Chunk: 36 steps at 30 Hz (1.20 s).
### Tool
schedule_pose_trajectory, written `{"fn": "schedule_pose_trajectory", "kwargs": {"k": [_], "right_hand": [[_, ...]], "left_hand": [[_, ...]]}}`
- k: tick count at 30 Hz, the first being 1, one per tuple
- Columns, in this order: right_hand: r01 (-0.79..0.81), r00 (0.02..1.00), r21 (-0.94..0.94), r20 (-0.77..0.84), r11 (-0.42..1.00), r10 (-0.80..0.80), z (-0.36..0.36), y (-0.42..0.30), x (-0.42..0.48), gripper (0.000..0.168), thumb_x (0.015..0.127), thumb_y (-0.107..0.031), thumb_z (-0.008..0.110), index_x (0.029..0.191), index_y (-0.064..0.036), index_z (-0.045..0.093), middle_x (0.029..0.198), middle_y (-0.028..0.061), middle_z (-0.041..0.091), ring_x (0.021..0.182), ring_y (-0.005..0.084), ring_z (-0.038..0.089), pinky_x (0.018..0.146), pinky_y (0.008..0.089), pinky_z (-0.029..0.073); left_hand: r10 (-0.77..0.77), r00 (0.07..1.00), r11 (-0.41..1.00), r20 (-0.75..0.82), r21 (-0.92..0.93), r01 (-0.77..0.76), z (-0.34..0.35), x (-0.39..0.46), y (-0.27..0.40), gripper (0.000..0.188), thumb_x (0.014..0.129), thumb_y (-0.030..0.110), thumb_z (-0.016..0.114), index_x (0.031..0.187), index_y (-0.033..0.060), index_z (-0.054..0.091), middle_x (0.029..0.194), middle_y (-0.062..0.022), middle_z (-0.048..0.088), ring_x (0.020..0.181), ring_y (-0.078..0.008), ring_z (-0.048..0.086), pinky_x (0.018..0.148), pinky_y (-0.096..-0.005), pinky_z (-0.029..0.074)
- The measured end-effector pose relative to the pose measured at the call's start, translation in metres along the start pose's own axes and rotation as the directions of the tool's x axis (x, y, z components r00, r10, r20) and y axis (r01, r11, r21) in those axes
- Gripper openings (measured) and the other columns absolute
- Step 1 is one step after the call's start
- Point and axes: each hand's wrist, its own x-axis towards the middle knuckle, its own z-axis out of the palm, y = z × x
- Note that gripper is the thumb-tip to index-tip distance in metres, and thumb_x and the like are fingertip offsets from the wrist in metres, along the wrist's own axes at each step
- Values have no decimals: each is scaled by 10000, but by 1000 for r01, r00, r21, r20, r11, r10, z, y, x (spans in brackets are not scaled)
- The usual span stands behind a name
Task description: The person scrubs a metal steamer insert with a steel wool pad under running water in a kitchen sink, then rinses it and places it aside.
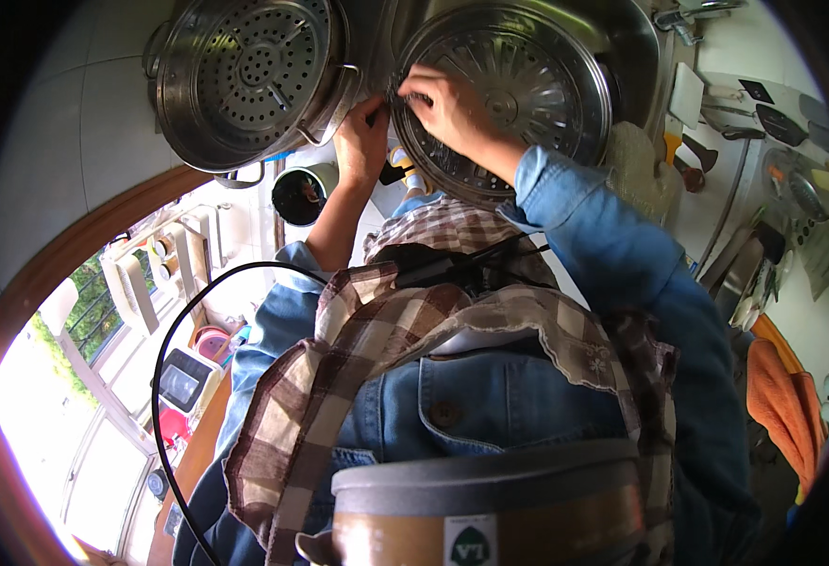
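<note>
A large round stainless-steel steamer pan (563,134), with radial marks at its centre and small holes near its lower edge, is tilted over the sink (630,42). My left hand (362,145) grips its left rim, with the fingertips partly hidden. My right hand (446,106) reaches across the pan to the same rim. Its curled fingers pinch a dark, rough-textured scrubber (394,86), which is small and blurred. Left of my hands stands a steel steamer pot (173,106) with side handles and a perforated bottom (234,85).
A faucet (683,25) is at the upper right. Several utensils (779,124) hang along the right wall, above an orange towel (782,396). On the floor is a bin with a dark liner (297,198). A black cable (163,361) loops beside my left arm.
</note>
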Motion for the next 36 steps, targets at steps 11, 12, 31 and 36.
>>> {"fn": "schedule_pose_trajectory", "kwargs": {"k": [11,12,31,36], "right_hand": [[-56,998,-13,40,998,57,8,-18,-10,101,748,-30,584,834,-50,633,830,83,577,779,303,597,676,380,492],[-45,999,19,21,999,45,8,-21,-13,103,746,-27,583,834,-47,631,848,79,581,786,303,598,678,379,492],[29,998,-3,-55,1000,-29,-9,-17,3,99,756,-24,625,850,-14,652,856,111,612,804,302,616,699,355,493],[-51,999,123,26,991,48,13,-19,-23,127,737,-10,599,859,-19,635,848,94,594,794,307,606,702,374,487]], "left_hand": [[-33,998,999,44,-4,34,-5,-1,-10,242,855,92,565,1073,66,666,673,-45,641,474,-91,533,447,-264,414],[-44,998,999,48,-24,46,-5,-1,-8,241,857,99,566,1073,68,666,685,-49,648,480,-90,537,451,-264,417],[63,998,997,6,52,-63,-9,-2,10,186,847,133,600,962,-8,640,843,-168,656,760,-275,635,706,-336,493],[135,989,987,63,84,-140,-14,-5,28,295,748,209,713,918,-22,644,854,-186,655,818,-306,641,765,-354,492]]}}
